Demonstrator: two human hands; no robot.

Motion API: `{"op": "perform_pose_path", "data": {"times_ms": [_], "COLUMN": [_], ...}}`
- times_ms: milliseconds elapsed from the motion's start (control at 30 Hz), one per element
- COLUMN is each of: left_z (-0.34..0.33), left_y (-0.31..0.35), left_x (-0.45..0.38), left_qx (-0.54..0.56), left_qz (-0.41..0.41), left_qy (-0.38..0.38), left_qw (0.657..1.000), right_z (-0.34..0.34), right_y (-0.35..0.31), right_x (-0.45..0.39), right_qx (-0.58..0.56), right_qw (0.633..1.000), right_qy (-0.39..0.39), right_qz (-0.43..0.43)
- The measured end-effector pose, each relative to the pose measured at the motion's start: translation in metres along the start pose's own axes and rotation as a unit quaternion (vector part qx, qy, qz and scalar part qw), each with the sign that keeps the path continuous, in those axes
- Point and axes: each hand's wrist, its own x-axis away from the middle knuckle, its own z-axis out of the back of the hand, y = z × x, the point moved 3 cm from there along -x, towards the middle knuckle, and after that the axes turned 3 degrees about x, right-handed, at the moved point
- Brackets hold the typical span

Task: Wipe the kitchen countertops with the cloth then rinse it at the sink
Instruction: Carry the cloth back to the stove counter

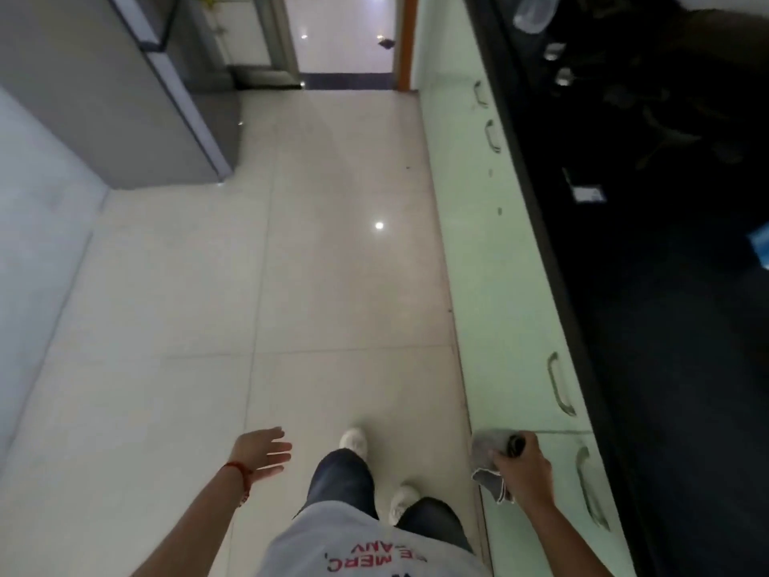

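Observation:
A grey cloth hangs bunched in my right hand, low at my side in front of the pale green cabinet fronts. The hand is closed around it, together with a small dark object I cannot identify. My left hand is out to the left over the floor, fingers spread, holding nothing. The black countertop runs along the right edge of the view, well above and right of the cloth. No sink is visible.
Pale green cabinets with metal handles stand under the countertop. A gas stove and a glass lid sit at the far end. A grey fridge stands at left. A doorway is ahead across the tiled floor.

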Motion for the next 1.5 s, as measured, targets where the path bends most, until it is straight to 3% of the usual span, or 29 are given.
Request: {"op": "perform_pose_path", "data": {"times_ms": [300, 500, 800, 1267, 1500], "left_z": [0.053, 0.052, -0.013, -0.033, -0.029], "left_y": [0.091, 0.249, 0.502, 0.721, 0.856], "left_x": [-0.066, -0.110, -0.171, -0.253, -0.328], "left_qx": [0.070, 0.030, -0.008, 0.037, -0.014], "left_qz": [0.059, 0.021, -0.084, -0.044, -0.041], "left_qy": [0.049, 0.035, -0.025, 0.011, 0.028], "left_qw": [0.995, 0.999, 0.996, 0.998, 0.999], "right_z": [-0.038, -0.043, -0.034, 0.004, 0.007], "right_y": [-0.207, -0.307, -0.418, -0.716, -0.836], "right_x": [-0.098, -0.149, -0.257, -0.436, -0.522], "right_qx": [0.020, 0.036, 0.037, -0.013, -0.007], "right_qw": [0.996, 0.996, 0.999, 0.996, 0.997], "right_qy": [-0.011, 0.017, 0.013, -0.007, 0.019], "right_qz": [0.084, 0.085, 0.027, 0.090, 0.068]}}
